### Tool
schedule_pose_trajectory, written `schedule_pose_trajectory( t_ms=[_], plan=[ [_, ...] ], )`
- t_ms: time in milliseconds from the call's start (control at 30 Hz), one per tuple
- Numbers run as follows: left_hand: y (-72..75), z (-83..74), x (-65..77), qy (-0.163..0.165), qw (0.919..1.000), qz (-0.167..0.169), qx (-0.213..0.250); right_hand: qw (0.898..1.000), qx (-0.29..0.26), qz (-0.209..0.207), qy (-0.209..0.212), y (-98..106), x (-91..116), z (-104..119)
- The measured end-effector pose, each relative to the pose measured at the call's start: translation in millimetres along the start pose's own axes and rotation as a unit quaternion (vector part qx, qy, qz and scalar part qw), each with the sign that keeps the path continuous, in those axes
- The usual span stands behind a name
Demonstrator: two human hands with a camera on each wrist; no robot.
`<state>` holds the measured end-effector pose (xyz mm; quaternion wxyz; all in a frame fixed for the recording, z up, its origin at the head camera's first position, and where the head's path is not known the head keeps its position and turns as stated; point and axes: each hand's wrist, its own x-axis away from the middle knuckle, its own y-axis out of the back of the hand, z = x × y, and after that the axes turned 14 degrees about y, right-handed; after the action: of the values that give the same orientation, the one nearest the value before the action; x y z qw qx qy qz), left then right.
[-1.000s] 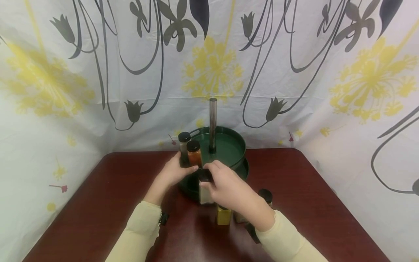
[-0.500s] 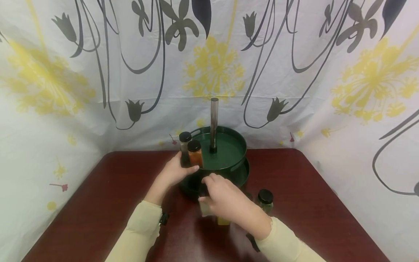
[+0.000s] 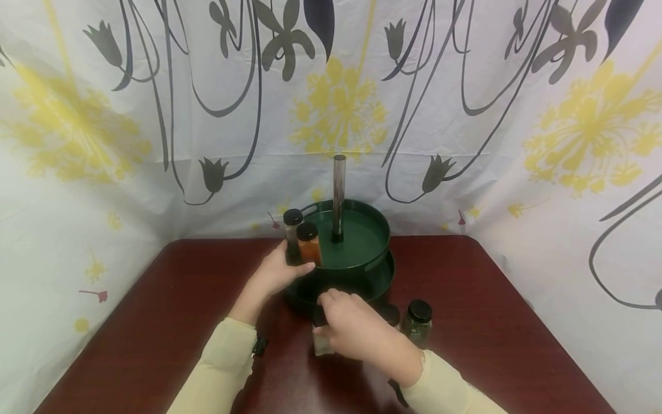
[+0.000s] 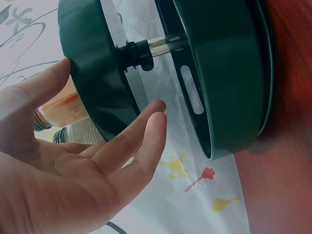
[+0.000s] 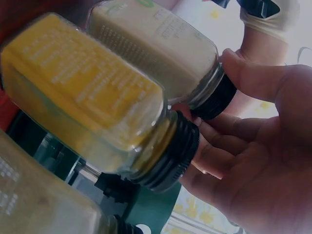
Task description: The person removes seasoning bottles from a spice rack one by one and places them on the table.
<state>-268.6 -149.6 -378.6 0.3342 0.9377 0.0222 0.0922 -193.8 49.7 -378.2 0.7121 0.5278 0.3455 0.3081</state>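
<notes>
My right hand point(image 3: 349, 322) pinches the black lid of a glass spice jar point(image 5: 156, 48) filled with pale powder. In the head view that jar is low over the table, in front of the green two-tier tray point(image 3: 367, 230). A spice jar of yellow powder point(image 5: 83, 83) sits close beside it in the right wrist view, its lid by my fingers; my hand hides it from the head view. My left hand point(image 3: 271, 270) rests against the upper tier's left side, thumb at the rim, fingers loosely extended. Inside that tier stand an orange spice jar point(image 3: 310, 247) and a greyish spice jar point(image 3: 292, 230).
Right of my right hand stand a spice jar with green contents point(image 3: 418, 328) and a partly hidden black-lidded jar point(image 3: 389, 315). A metal post point(image 3: 338, 195) rises from the tray. The patterned cloth point(image 3: 248, 126) hangs behind the dark red table point(image 3: 207, 287).
My right hand has carried the pale-powder jar from the tray's front edge toward me, covering the yellow jar in the head view. My left hand has stayed at the tray.
</notes>
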Motion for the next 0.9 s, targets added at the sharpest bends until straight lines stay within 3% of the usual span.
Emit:
schedule_pose_trajectory(
  t_ms=[367,667,900],
  plan=[
    [-0.2,-0.4,0.0,0.003,1.0000,0.001,0.001,0.996,0.077,0.032,0.029,-3.4,0.2,0.9],
    [-5.2,-1.6,3.8,0.006,0.9997,-0.012,-0.021,0.995,0.084,0.044,0.019,2.8,0.4,5.6],
    [-12.4,-5.2,16.9,0.010,0.9985,-0.024,-0.049,0.998,0.067,0.002,0.005,20.3,0.2,4.2]
  ],
)
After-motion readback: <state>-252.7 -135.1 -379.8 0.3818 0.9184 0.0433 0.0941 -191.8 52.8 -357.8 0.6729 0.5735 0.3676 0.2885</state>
